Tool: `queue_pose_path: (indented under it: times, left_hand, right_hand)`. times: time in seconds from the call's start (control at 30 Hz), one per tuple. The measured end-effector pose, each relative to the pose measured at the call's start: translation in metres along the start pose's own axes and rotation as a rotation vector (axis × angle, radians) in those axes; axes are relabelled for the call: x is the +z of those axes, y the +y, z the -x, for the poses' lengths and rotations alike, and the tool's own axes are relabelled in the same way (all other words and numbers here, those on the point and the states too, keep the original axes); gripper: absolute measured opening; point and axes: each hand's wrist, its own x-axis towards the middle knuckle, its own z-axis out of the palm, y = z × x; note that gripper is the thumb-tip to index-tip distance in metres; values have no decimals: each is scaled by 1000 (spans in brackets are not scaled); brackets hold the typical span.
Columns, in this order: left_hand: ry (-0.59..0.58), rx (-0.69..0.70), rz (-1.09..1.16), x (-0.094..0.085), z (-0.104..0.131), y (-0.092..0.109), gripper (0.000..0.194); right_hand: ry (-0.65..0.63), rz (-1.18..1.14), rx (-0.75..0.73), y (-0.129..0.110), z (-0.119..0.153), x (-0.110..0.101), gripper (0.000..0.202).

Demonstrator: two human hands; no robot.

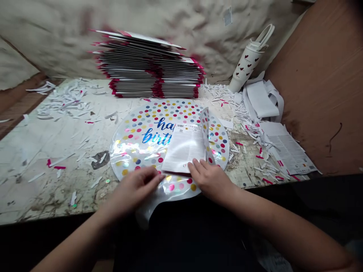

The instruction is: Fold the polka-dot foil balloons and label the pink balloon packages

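Observation:
A round foil balloon [136, 151] with coloured dots and blue lettering lies flat at the table's front edge. On its right half rests a white printed sheet [185, 147], with a dotted flap of foil standing up along the sheet's right side. My right hand [211, 179] lies on the sheet's lower right corner, fingers spread. My left hand [143, 183] is over the balloon's lower left part, near the sheet's lower left corner, its thumb and fingers brought together; what they hold, if anything, is hidden. Below that hand a piece of the balloon hangs over the edge.
A tall stack of flat packets [141, 71] with pink edges stands at the back. To its right are a white tumbler [245, 66] with hearts and curled paper strips [262, 100]. Paper scraps litter the table [65, 139], and a printed sheet [292, 151] lies far right.

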Motion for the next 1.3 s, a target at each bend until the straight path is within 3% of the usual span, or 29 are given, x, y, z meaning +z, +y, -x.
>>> queue_pose_path:
  times: [0.07,0.1,0.2,0.33,0.5,0.67,0.8,0.87,0.9,0.97,1.03,1.07,1.13,1.2,1.3]
  left_hand:
    - [-284,-123,455,14,6,6,40]
    - [-316,-175,664,22,5,9,39]
    - [-120,-236,1047,39,-8,13,24]
    - [24,-285,1244,47,-23,20,6]
    - [4,-337,1546,51,-23,21,10]
    - [49,-151,1160,48,-20,13,17]
    - [12,-141,1053,47,-17,13,24]
    - [58,-128,1050,45,-19,12,26]
    - [107,-118,1048,43,-20,12,26]
    - [220,-56,986,34,-21,12,27]
    - [330,56,777,22,-20,17,31]
    - [388,114,618,14,-18,22,34]
    - [485,217,277,-2,-10,38,33]
    - [470,324,33,-17,-1,57,28]
    - [458,524,-21,-34,4,77,31]
  right_hand:
    - [208,-5,3,3,2,1,36]
    - [303,-8,4,4,3,1,34]
    - [477,-22,0,-1,2,1,31]
    - [522,-33,-5,-9,0,0,29]
    - [486,-133,-5,-9,2,-2,28]
    - [357,-554,77,2,-7,-7,33]
    - [473,-673,-22,8,-27,-4,24]
    - [493,-812,14,11,-30,-6,20]
    - [440,-890,18,13,-29,-9,19]
    - [205,-957,-40,19,-21,-20,20]
    - [47,-820,-63,27,-13,-35,29]
    - [90,-706,-13,32,-10,-45,30]
    - [374,-494,164,42,-9,-65,26]
    - [614,-453,220,52,-13,-84,35]
    - [570,-808,98,65,-22,-94,25]
